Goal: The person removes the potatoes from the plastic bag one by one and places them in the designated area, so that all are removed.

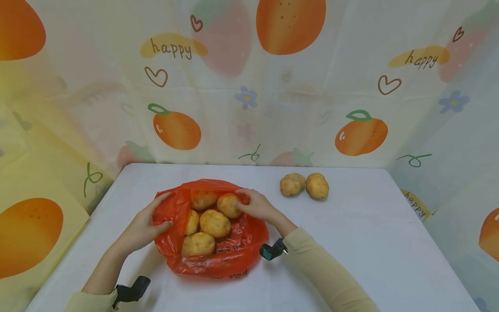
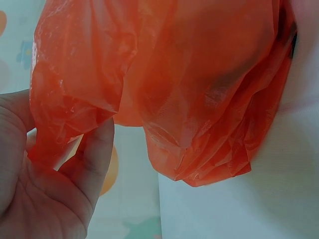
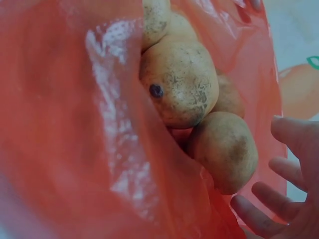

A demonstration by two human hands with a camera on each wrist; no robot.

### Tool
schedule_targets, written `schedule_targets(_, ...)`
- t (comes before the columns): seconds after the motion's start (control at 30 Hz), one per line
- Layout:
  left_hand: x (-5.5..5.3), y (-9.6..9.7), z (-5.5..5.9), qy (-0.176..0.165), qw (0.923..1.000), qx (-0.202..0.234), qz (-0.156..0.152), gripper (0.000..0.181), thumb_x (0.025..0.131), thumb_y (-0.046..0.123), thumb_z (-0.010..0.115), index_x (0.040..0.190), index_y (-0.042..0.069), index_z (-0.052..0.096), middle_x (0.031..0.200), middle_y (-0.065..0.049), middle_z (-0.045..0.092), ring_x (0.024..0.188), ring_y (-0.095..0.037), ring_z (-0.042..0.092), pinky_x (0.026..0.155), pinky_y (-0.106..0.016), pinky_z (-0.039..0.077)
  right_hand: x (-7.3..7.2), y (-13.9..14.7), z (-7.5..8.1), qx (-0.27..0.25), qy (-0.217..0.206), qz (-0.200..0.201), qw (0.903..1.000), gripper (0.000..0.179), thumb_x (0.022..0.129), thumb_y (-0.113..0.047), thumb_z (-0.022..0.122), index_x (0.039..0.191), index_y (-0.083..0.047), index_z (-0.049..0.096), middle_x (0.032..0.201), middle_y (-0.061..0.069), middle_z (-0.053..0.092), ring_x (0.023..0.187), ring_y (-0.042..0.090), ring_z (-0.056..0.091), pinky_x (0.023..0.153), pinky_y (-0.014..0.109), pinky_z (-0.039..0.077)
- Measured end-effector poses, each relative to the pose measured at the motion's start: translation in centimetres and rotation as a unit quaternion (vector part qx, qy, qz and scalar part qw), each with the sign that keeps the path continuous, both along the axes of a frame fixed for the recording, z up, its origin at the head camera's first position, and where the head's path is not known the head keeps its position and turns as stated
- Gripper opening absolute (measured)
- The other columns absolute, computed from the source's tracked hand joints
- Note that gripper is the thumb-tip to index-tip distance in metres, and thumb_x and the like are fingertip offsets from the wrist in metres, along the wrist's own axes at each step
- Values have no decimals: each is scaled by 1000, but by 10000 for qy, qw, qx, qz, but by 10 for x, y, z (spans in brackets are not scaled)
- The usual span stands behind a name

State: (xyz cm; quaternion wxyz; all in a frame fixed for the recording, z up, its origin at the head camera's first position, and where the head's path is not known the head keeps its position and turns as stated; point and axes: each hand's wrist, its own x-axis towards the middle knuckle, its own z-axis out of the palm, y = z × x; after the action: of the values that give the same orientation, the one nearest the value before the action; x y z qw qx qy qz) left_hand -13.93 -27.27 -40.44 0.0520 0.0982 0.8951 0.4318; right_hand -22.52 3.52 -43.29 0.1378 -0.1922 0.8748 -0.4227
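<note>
White table (image 1: 351,242) carries an orange plastic bag (image 1: 234,251) holding five potatoes (image 1: 215,223), partly hidden by its folds. Left hand (image 1: 146,225) pinches the bag's left rim; right hand (image 1: 259,207), fingers loosely spread, touches the far rim.

Pale yellow-beige long sleeves (image 1: 323,268); small black wrist-worn cameras, right one (image 1: 273,250) with teal trim; hands bare.
</note>
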Motion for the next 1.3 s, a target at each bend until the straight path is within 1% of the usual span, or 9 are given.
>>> schedule_targets(0.17, 0, 2, 2, -62, 10000, 61, -10, 73, 85, 7, 62, 144, 25, 25, 133, -20, 40, 109, -38, 51, 73, -37, 56, -3, -2, -3, 44, -47, 32, 10000, 51, 87, -29, 60, 132, -9, 48, 131, 11, 50, 111, 24, 52, 90, 38, 47)
schedule_targets(0.33, -1, 2, 2, -29, 10000, 9, 20, 73, 84, 6, 62, 144, 25, 25, 133, -21, 40, 108, -38, 51, 74, -39, 56, -7, -5, -4, 126, -104, 128, 9998, 54, 86, -30, 60, 134, -10, 45, 132, 8, 50, 119, 24, 47, 100, 42, 40)
schedule_targets(0.4, -1, 2, 0, -19, 10000, 10, 19, 73, 84, 6, 62, 144, 25, 25, 132, -21, 40, 108, -38, 51, 74, -38, 56, -7, -6, -4, 199, -94, 171, 9996, 55, 86, -30, 60, 134, -10, 45, 132, 7, 51, 120, 23, 47, 101, 43, 39)
schedule_targets(0.6, -1, 2, 0, -10, 10000, 27, -1, 73, 84, 4, 61, 144, 23, 25, 133, -21, 40, 109, -38, 51, 74, -38, 56, -7, -9, -3, 148, 26, 335, 9993, 53, 84, -29, 61, 131, -8, 48, 127, 6, 55, 114, 22, 50, 100, 40, 41)
schedule_targets(0.7, -1, 2, -1, 16, 10000, 9, -8, 72, 84, 4, 61, 144, 22, 25, 132, -21, 41, 108, -37, 52, 75, -38, 56, -8, -10, -3, 141, 25, 339, 9993, 54, 84, -30, 62, 131, -8, 48, 126, 6, 55, 114, 22, 51, 100, 40, 41)
schedule_targets(0.8, -1, 2, -1, 41, 10000, 8, -6, 72, 84, 4, 62, 144, 23, 26, 132, -20, 42, 108, -36, 52, 75, -37, 55, -8, -12, -2, 237, -68, 272, 9993, 56, 84, -32, 62, 132, -8, 47, 128, 6, 54, 115, 22, 50, 100, 40, 40)
schedule_targets(0.93, -1, 2, -2, 38, 10000, 53, -27, 72, 84, 4, 62, 144, 24, 26, 132, -19, 42, 108, -35, 52, 75, -36, 56, -8, -13, -2, 331, -145, 261, 9990, 56, 84, -33, 61, 133, -9, 47, 126, 5, 55, 112, 21, 51, 98, 38, 42)
schedule_targets(1.1, -1, 3, -3, 59, 10000, 46, -46, 73, 84, 4, 62, 144, 24, 26, 131, -18, 43, 108, -35, 53, 75, -36, 55, -8, -14, -2, 271, -118, 274, 9992, 56, 82, -33, 62, 132, -9, 48, 121, 5, 58, 106, 20, 53, 95, 37, 45)
schedule_targets(1.3, -1, 2, -4, 37, 10000, 50, -36, 73, 84, 5, 62, 144, 24, 25, 131, -19, 43, 108, -35, 53, 74, -35, 56, -7, -16, -4, 283, -324, 182, 9989, 58, 81, -36, 63, 132, -13, 47, 119, 3, 58, 100, 18, 54, 89, 36, 48)
